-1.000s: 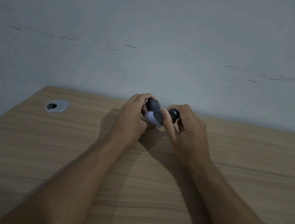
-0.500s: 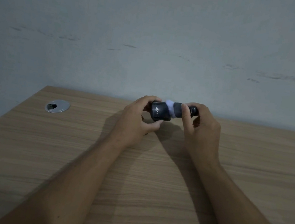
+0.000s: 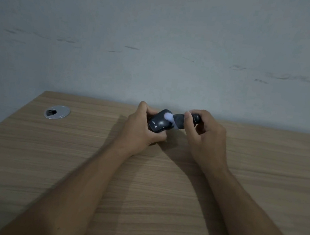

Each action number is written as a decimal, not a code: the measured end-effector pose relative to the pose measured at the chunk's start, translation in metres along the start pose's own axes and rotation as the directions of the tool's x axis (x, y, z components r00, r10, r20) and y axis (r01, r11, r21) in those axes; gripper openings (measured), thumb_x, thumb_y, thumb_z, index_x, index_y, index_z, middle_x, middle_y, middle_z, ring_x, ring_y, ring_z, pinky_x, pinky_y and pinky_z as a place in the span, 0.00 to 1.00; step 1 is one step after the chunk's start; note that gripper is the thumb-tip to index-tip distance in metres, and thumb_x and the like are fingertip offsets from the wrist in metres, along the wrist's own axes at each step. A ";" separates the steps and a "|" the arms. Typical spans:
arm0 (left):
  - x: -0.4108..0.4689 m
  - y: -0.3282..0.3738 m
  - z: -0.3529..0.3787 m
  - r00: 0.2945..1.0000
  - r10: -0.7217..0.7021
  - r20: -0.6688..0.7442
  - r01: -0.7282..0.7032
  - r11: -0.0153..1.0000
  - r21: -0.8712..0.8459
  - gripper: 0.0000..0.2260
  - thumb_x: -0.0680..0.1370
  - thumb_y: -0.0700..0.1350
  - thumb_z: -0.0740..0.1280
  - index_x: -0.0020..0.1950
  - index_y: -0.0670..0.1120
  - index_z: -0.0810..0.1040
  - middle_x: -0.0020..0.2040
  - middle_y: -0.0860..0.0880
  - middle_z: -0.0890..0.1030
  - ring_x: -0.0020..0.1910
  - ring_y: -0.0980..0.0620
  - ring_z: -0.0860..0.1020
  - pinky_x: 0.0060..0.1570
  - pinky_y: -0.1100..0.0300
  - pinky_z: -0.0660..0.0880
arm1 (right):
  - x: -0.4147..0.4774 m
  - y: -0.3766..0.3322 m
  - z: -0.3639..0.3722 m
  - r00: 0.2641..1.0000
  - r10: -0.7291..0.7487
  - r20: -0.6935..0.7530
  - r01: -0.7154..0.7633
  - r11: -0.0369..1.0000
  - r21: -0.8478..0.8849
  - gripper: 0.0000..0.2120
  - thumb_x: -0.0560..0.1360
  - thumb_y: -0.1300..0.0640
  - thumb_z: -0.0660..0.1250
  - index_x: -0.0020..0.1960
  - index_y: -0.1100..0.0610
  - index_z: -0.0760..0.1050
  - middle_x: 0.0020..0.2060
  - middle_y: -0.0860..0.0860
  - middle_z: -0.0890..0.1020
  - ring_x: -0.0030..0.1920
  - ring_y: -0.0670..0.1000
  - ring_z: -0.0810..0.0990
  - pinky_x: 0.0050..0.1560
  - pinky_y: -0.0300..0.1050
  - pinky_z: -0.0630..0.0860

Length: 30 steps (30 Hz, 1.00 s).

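A small black case (image 3: 158, 123) with white lettering sits in my left hand (image 3: 139, 129), whose fingers and thumb curl round it just above the wooden table (image 3: 142, 184). My right hand (image 3: 204, 135) pinches a small brush (image 3: 179, 121) with a dark body and a pale, blurred tip. The pale tip touches the top of the case. The brush's black end pokes out between my right fingers.
A round silver cable grommet (image 3: 56, 112) is set into the table at the far left. A plain grey wall (image 3: 159, 39) rises directly behind the table's far edge, close behind my hands.
The case has turned in my left hand so its lettered face shows. My right hand has shifted right and the brush now lies across the case's top.
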State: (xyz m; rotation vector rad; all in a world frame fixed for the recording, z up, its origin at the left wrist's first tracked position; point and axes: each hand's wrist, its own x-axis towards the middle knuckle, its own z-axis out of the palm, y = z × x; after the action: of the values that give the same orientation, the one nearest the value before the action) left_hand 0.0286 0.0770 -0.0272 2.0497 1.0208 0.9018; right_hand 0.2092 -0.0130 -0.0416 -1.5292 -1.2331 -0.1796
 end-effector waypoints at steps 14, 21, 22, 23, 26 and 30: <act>-0.010 -0.001 0.015 1.000 -0.025 0.010 0.023 0.987 0.157 0.26 0.69 0.54 0.83 0.60 0.50 0.75 0.56 0.54 0.85 0.51 0.54 0.83 0.40 0.66 0.72 | -0.006 0.012 -0.001 0.994 0.110 -0.016 -0.111 0.987 -0.117 0.07 0.84 0.51 0.73 0.53 0.53 0.87 0.41 0.44 0.84 0.38 0.33 0.77 0.43 0.25 0.69; -0.007 -0.003 0.015 0.998 -0.063 -0.003 0.061 0.957 0.285 0.20 0.74 0.52 0.81 0.59 0.52 0.75 0.57 0.49 0.86 0.55 0.45 0.83 0.43 0.54 0.74 | -0.019 -0.023 0.015 0.971 -0.204 0.123 0.209 0.977 -0.031 0.10 0.84 0.51 0.72 0.52 0.57 0.85 0.42 0.49 0.86 0.39 0.47 0.81 0.42 0.38 0.74; -0.006 -0.004 0.016 0.997 -0.072 -0.006 0.071 0.960 0.271 0.19 0.74 0.51 0.81 0.59 0.51 0.76 0.56 0.48 0.86 0.54 0.45 0.84 0.45 0.52 0.76 | -0.020 -0.023 0.018 0.974 -0.194 0.116 0.200 0.979 -0.048 0.10 0.84 0.51 0.72 0.51 0.57 0.85 0.42 0.49 0.86 0.38 0.48 0.81 0.42 0.40 0.74; -0.006 -0.004 0.016 0.996 -0.084 -0.016 0.086 0.965 0.248 0.20 0.73 0.52 0.81 0.58 0.50 0.76 0.55 0.48 0.87 0.53 0.45 0.84 0.46 0.51 0.78 | -0.019 -0.021 0.019 0.983 -0.163 0.082 0.169 0.983 -0.074 0.09 0.84 0.51 0.73 0.50 0.56 0.85 0.41 0.48 0.85 0.37 0.47 0.79 0.41 0.40 0.72; -0.007 -0.005 0.020 0.991 -0.101 -0.085 0.116 0.975 0.189 0.26 0.64 0.62 0.82 0.54 0.53 0.78 0.50 0.53 0.89 0.51 0.47 0.86 0.49 0.48 0.82 | -0.012 -0.006 0.012 0.998 -0.004 -0.066 -0.006 0.990 -0.142 0.07 0.82 0.51 0.75 0.50 0.54 0.87 0.40 0.48 0.86 0.36 0.46 0.76 0.41 0.37 0.67; -0.009 -0.005 0.024 0.983 -0.139 -0.122 0.161 0.968 0.192 0.28 0.60 0.72 0.73 0.50 0.56 0.75 0.47 0.56 0.86 0.50 0.47 0.85 0.51 0.44 0.83 | -0.008 0.024 -0.008 0.992 0.122 0.031 -0.111 0.960 -0.256 0.09 0.83 0.46 0.74 0.58 0.49 0.89 0.46 0.50 0.86 0.40 0.50 0.80 0.46 0.45 0.75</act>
State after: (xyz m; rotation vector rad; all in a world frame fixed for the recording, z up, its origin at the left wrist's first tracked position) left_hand 0.0424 0.0660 -0.0469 2.0717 1.3558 0.8676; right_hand 0.2275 -0.0201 -0.0587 -1.8319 -1.1865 -0.2325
